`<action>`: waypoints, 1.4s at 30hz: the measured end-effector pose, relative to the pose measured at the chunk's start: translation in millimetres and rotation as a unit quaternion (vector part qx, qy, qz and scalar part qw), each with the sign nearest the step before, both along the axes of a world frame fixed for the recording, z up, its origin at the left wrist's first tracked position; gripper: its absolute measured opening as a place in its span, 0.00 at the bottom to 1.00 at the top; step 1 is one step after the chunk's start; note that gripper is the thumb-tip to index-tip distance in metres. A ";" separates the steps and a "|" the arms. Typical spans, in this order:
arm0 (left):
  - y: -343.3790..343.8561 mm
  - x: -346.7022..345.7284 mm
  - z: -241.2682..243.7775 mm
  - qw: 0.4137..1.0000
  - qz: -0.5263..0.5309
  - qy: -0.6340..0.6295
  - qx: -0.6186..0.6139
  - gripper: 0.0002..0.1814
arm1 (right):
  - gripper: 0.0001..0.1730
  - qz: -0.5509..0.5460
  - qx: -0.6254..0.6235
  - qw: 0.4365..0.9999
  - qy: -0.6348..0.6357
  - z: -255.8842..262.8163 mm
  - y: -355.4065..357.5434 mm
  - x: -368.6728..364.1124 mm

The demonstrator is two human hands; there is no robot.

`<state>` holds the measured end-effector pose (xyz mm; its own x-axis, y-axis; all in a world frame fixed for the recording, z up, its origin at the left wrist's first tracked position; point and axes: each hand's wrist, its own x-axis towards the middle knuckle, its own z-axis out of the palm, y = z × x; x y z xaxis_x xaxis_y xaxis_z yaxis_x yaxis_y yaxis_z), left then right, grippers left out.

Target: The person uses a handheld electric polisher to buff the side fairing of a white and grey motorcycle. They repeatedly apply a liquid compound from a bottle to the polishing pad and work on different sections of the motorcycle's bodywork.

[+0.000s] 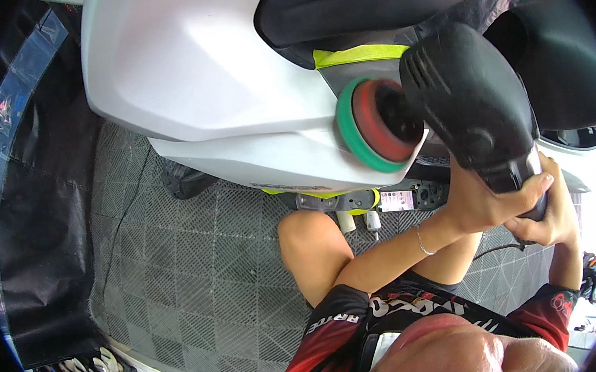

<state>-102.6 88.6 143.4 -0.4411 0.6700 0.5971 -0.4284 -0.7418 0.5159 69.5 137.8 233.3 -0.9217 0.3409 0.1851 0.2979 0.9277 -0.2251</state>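
A black electric polisher (474, 101) is held in both of my hands. My left hand (483, 204) wraps the lower part of its housing, where the handle begins. Farther back, my right hand (555, 211) closes around the handle, with the thumb of the left hand lying across it. The polisher's round backing plate is red and black, and its green foam pad (353, 133) rests against the lower edge of a glossy white scooter body panel (204, 82). The plate and pad look slightly blurred.
Yellow-green tape (361, 54) edges the panel near the black seat (357, 11). Below it are a phone (396, 201) with a lit screen and two small pale containers (346, 221). Grey tiles (177, 260) cover the floor. A cord (495, 249) runs by the handle; a black curtain (46, 224) hangs left.
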 end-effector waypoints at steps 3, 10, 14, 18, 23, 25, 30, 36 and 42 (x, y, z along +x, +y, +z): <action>1.5 1.2 -2.5 1.000 0.008 0.017 0.003 0.23 | 0.57 -0.093 -0.059 0.994 -0.022 -4.3 -2.5 2.3; 19.1 13.0 -10.6 0.992 -0.117 -0.052 -0.005 0.25 | 0.52 -0.285 -0.197 0.937 0.053 -17.4 -23.1 7.1; 30.5 14.0 -7.3 0.990 -0.129 -0.057 -0.020 0.25 | 0.55 -0.352 -0.247 0.901 0.059 -22.8 -27.6 6.3; 19.8 14.2 -0.3 0.983 -0.135 -0.113 -0.056 0.18 | 0.56 -0.317 -0.224 0.919 0.063 -18.3 -29.7 -3.0; 0.7 -2.7 -7.7 1.000 -0.018 0.024 -0.002 0.19 | 0.61 -0.155 -0.042 0.987 0.017 -10.9 -30.2 -11.7; -3.3 -2.5 -10.0 0.998 -0.062 -0.016 -0.019 0.19 | 0.63 -0.151 -0.078 0.985 0.007 -11.7 -26.7 -11.6; 15.4 9.6 -11.6 0.991 -0.105 -0.067 -0.055 0.25 | 0.59 -0.181 -0.125 0.974 0.061 -24.4 -17.6 -9.0; 39.8 23.6 -15.0 0.980 -0.156 -0.092 -0.083 0.32 | 0.57 -0.373 -0.218 0.902 0.015 -22.0 -15.4 2.1; 43.9 20.0 -16.6 0.987 -0.109 -0.092 -0.069 0.23 | 0.58 -0.321 -0.225 0.918 0.055 -31.9 -1.4 9.3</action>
